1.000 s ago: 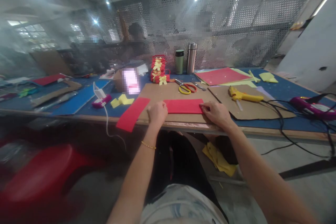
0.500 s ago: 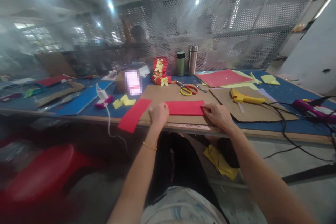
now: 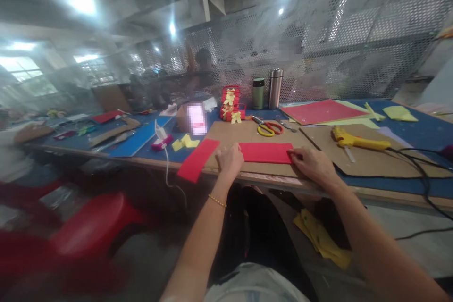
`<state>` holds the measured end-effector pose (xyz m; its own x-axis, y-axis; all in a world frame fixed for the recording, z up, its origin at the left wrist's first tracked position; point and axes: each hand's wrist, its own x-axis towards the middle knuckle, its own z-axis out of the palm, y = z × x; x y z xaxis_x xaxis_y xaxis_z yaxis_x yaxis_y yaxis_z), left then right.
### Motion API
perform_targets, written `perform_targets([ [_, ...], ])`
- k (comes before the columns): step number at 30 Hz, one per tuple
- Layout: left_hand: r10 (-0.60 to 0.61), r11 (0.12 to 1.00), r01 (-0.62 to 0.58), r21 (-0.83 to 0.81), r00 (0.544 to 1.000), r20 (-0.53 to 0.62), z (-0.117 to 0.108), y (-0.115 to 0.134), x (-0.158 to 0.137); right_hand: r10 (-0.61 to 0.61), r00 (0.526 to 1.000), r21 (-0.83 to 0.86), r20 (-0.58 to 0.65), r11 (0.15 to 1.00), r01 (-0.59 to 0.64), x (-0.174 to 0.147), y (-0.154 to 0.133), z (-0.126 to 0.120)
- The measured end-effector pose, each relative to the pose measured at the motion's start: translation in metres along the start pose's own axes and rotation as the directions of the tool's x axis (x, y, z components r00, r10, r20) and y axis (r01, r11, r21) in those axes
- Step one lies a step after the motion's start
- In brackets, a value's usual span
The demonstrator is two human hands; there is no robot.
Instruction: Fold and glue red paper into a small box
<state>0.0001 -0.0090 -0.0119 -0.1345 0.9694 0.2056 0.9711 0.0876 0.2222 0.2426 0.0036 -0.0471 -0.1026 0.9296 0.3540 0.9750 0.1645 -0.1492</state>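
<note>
A red felt-like strip (image 3: 266, 153) lies flat along a cardboard sheet (image 3: 230, 128) near the table's front edge. My left hand (image 3: 230, 159) is closed at the strip's left end, with its fingertips curled and partly hidden. At the opposite end my right hand (image 3: 313, 164) pinches the corner between thumb and fingers. A second red piece (image 3: 198, 160) slants just left of my left hand, overhanging the table edge. Beyond the strip rest scissors (image 3: 269, 128) with yellow and red handles.
To the right a yellow glue gun (image 3: 361, 140) lies on another cardboard piece (image 3: 368, 163). Red bow-trimmed items (image 3: 231, 104), a green bottle (image 3: 258, 94) and a steel flask (image 3: 275, 88) stand behind. A lit phone (image 3: 197, 119) and yellow scraps (image 3: 186, 142) are at left.
The view has turned left, so everything appears shifted rightward and slightly lower. Both hands stay at the two ends of the red strip, which lies in the same place on the cardboard.
</note>
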Motion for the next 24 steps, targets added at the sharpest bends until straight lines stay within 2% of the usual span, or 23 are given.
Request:
perform_targets([
  [5, 0.011, 0.999, -0.01, 0.04, 1.0, -0.026, 0.002, 0.0, 0.001, 0.023, 1.0, 0.006, 0.021, 1.0, -0.024, -0.001, -0.001, -0.004],
  [9, 0.203, 0.968, -0.19, 0.164, 0.977, -0.067, -0.002, 0.005, 0.002, 0.035, 0.999, -0.009, 0.039, 0.999, -0.035, -0.003, -0.006, -0.012],
  [12, 0.338, 0.913, -0.326, 0.245, 0.941, -0.006, -0.008, 0.011, 0.006, 0.059, 0.998, -0.014, 0.022, 0.998, -0.059, -0.005, -0.01, -0.016],
  [16, 0.463, 0.845, -0.481, 0.235, 0.877, 0.132, -0.014, 0.011, 0.012, 0.075, 0.997, -0.01, 0.024, 0.997, -0.075, -0.005, -0.011, -0.017],
  [19, 0.495, 0.834, -0.522, 0.179, 0.851, 0.177, -0.017, 0.008, 0.015, 0.071, 0.997, -0.004, 0.024, 0.997, -0.071, -0.005, -0.01, -0.016],
  [24, 0.456, 0.859, -0.495, 0.128, 0.855, 0.246, -0.024, 0.014, 0.017, 0.073, 0.997, -0.003, 0.035, 0.997, -0.073, -0.004, -0.01, -0.016],
])
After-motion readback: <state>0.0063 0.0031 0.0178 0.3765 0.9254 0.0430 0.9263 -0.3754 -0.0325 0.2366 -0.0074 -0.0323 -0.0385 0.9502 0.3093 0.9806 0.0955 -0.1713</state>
